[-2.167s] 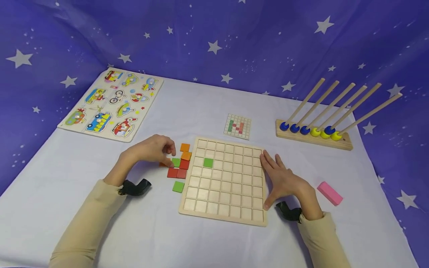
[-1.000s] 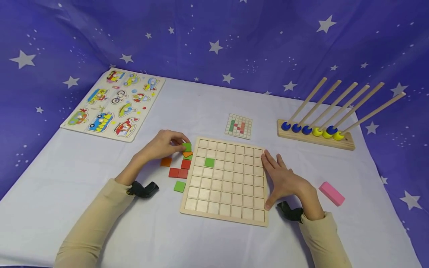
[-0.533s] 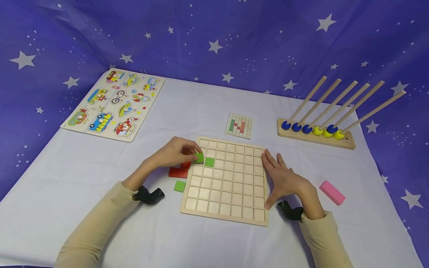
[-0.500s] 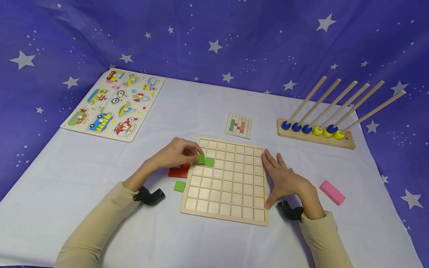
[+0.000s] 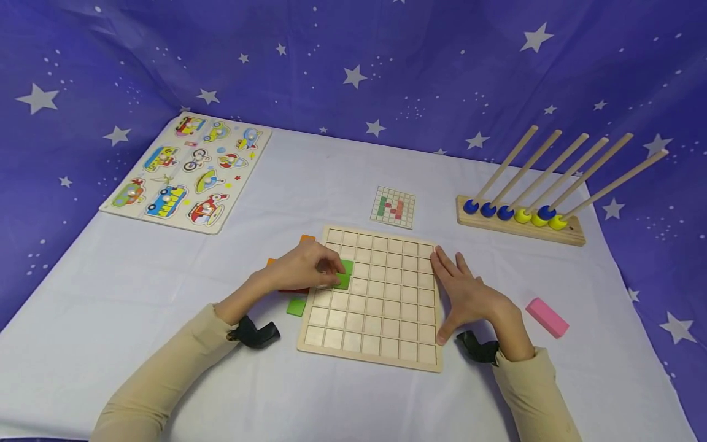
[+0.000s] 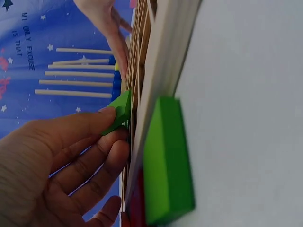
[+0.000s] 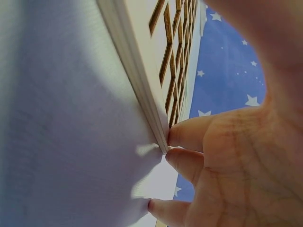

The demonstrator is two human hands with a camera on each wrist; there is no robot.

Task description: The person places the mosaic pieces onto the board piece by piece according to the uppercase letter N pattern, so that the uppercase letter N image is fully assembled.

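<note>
My left hand (image 5: 306, 267) pinches a green square tile (image 5: 343, 282) between thumb and fingers, at the left part of the wooden grid board (image 5: 370, 363). Just behind it, another green tile (image 5: 347, 266) lies in a square of the board. In the left wrist view the pinched tile (image 6: 120, 111) is tilted against the grid. My right hand (image 5: 468, 299) rests at the board's right edge, fingers spread and straight; its fingertips touch the rim in the right wrist view. Beside the board's left edge lies a loose green tile (image 5: 296, 307).
Orange tiles (image 5: 307, 237) and red ones are partly hidden beneath my left hand. Behind the board lies a small pattern card (image 5: 393, 207). A peg stand with beads (image 5: 519, 228) is at the back right, a pink block (image 5: 547, 317) at right, a vehicle puzzle (image 5: 188, 172) at back left.
My left hand has picked a green tile from the loose pile, carried it right over the board, then shifted it toward the front beside the placed green tile. The right hand stays still.
</note>
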